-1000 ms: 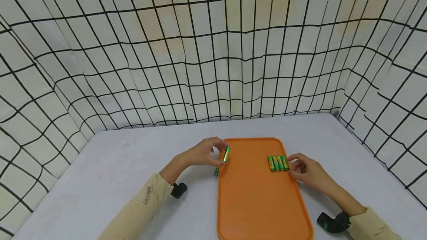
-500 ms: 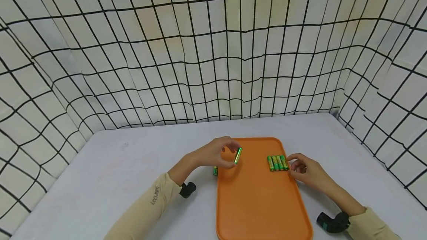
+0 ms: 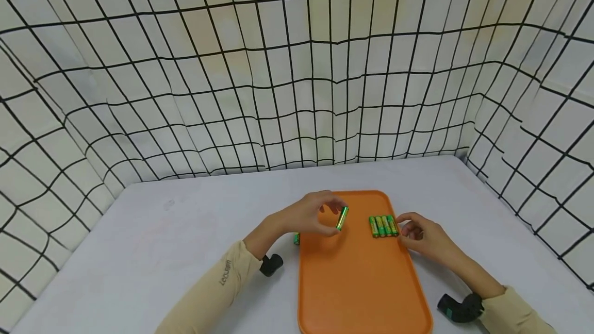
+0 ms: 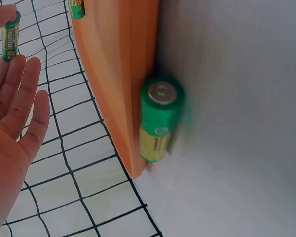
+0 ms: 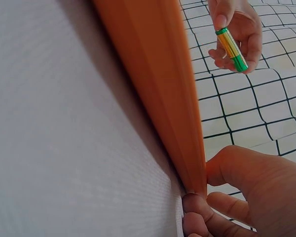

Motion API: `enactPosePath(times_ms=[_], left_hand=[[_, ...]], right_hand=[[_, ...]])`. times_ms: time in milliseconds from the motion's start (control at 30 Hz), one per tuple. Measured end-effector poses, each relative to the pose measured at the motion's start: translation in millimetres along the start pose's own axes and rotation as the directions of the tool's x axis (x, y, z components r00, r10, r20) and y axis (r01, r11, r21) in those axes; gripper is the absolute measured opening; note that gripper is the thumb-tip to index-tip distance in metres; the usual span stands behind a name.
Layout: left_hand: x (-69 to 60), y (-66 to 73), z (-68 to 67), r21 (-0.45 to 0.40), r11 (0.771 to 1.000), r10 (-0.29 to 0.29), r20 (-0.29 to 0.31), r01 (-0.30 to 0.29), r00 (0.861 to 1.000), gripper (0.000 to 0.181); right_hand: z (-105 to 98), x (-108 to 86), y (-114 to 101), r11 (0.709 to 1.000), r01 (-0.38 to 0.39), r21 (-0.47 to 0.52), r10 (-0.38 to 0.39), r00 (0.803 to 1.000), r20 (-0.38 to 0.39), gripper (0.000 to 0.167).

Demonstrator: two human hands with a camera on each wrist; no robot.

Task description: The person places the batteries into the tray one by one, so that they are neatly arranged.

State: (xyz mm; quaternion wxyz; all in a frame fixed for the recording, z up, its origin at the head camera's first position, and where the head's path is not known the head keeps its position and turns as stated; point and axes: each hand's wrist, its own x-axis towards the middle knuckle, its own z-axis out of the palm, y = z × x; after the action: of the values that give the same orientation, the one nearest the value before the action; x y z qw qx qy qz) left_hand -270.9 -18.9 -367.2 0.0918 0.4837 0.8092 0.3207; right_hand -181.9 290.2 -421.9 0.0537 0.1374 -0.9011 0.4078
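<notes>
My left hand (image 3: 315,214) pinches a green-and-gold battery (image 3: 342,218) between thumb and fingertips, above the far part of the orange tray (image 3: 362,282). In the right wrist view this battery (image 5: 231,49) hangs tilted in the fingers. My right hand (image 3: 424,233) grips the tray's right rim with curled fingers and thumb. Just inside that rim, several matching batteries (image 3: 383,226) lie side by side in a row. Another battery (image 4: 160,118) rests on the table against the tray's outer left wall; in the head view only part of it shows.
A white table (image 3: 185,251) spreads around the tray. Black-gridded white walls (image 3: 287,81) rise behind it and at both sides. Dark wrist cameras, one at the left cuff (image 3: 271,265) and one at the right cuff (image 3: 461,308), hang low over the table.
The left hand has carried its battery rightward, from the tray's left rim to above its interior. The right hand and the row of batteries have stayed in place, with only slight view shift.
</notes>
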Motion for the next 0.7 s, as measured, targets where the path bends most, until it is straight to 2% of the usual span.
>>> enactPosePath(times_ms=[133,333,700], left_hand=[[5.0,2.7,1.7,0.018,1.0,0.006,-0.001,-0.006,1.0,0.047],[11.4,6.7,4.4,0.0,1.0,0.019,0.015,-0.019,1.0,0.046],[27.1,12.1,15.1,0.006,0.997,0.08,0.024,-0.08,0.997,0.047]], right_hand=[[0.1,0.6,1.2,1.0,-0.001,-0.001,0.001,1.0,-0.001,0.033],[0.0,1.4,-1.3,1.0,-0.013,0.003,0.013,1.0,0.004,0.033],[0.0,1.2,-2.5,0.999,-0.036,-0.013,0.036,0.999,0.008,0.033]])
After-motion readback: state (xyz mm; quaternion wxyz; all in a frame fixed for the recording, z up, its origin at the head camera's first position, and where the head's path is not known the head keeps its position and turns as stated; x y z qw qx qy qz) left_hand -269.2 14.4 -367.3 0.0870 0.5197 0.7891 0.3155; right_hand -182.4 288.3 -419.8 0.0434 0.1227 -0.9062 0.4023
